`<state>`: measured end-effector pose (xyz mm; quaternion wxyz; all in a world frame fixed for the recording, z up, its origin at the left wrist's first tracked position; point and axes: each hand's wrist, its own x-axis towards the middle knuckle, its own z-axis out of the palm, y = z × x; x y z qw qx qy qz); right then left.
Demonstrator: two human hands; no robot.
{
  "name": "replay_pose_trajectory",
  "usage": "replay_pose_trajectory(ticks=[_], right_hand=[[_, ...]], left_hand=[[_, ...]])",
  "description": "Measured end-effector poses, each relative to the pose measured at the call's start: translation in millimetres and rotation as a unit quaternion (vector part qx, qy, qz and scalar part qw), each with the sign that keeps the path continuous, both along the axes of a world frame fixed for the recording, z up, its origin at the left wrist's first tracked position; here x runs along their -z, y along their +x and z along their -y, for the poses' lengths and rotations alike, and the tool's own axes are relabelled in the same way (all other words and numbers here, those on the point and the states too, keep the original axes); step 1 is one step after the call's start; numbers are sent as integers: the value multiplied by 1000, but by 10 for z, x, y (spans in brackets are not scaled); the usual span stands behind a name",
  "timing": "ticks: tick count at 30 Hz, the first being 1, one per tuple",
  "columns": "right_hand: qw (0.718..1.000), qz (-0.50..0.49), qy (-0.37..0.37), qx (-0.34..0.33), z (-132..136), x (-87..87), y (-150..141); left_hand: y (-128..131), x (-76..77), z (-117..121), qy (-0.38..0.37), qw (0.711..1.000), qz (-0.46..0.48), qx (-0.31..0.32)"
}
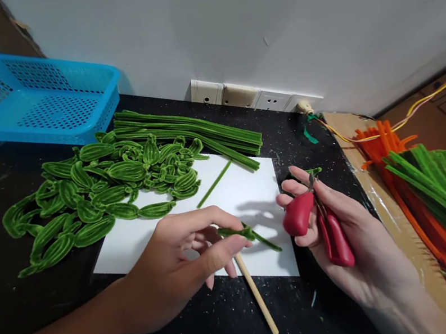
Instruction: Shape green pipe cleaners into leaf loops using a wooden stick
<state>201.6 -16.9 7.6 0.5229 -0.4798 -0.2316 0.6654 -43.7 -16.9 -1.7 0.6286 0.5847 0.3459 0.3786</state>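
My left hand is over the white paper, with thumb and index finger pinched on a small looped green pipe cleaner. A straight tail of it points down to the right. In my right hand are red-handled scissors, with the short dark blades pointing up near the thumb tip. Below my left fingers slants a thin wooden stick; its upper end is hidden, so I cannot tell whether the fingers touch it. A short straight green pipe cleaner lies on the paper.
A heap of looped green pipe-cleaner leaves covers the left part of the paper. Behind it lies a bundle of green stems. A blue basket stands back left, sockets line the wall, and orange strips lie on cardboard at right.
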Motion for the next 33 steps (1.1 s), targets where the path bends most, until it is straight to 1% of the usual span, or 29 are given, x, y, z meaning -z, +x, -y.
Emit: replay_pose_trajectory(ticks=[2, 5, 7, 9, 11, 13, 15, 16, 18, 21, 24, 27, 29, 31, 33], right_hand=[[1000, -10, -14, -1, -13, 5, 25], [996, -41, -47, -57, -14, -13, -1], [991, -63, -63, -104, -2, -38, -36], [987, -73, -70, -125, 8, -58, -52], [990, -66, -78, -98, 7, -63, -31], [994, -61, -85, -38, -5, -59, 14], [995, -67, -77, 22, -22, -61, 52], [994, -73, -69, 42, -28, -66, 59], [993, -89, -53, 60, -28, -88, 42], [993, -99, -23, 53, -1, -130, -26], [996, -75, 15, 47, 41, -156, -66], [996, -13, 67, 52, 77, -149, -62], [990, 52, 129, 31, 92, -129, -59], [972, 130, 197, -1, 100, -104, -66], [945, 204, 255, -23, 110, -81, -82]], left_hand=[[24, 12, -14, 26, 999, 14, -12], [59, -2, -36, 41, 998, 30, -36], [67, -19, -51, 24, 998, 18, -49], [64, -17, -66, -9, 998, 1, -58], [60, 13, -82, -55, 997, 1, -58], [65, 58, -100, -100, 993, 29, -57], [81, 90, -117, -139, 987, 64, -50], [92, 96, -124, -156, 984, 77, -46], [111, 84, -132, -182, 979, 90, -33], [122, 43, -135, -197, 976, 89, -17], [104, 38, -131, -201, 977, 73, -15], [75, 86, -123, -206, 978, 37, -16], [62, 129, -116, -205, 978, 13, -28], [57, 161, -110, -193, 980, 5, -42], [56, 165, -102, -169, 984, 1, -49]])
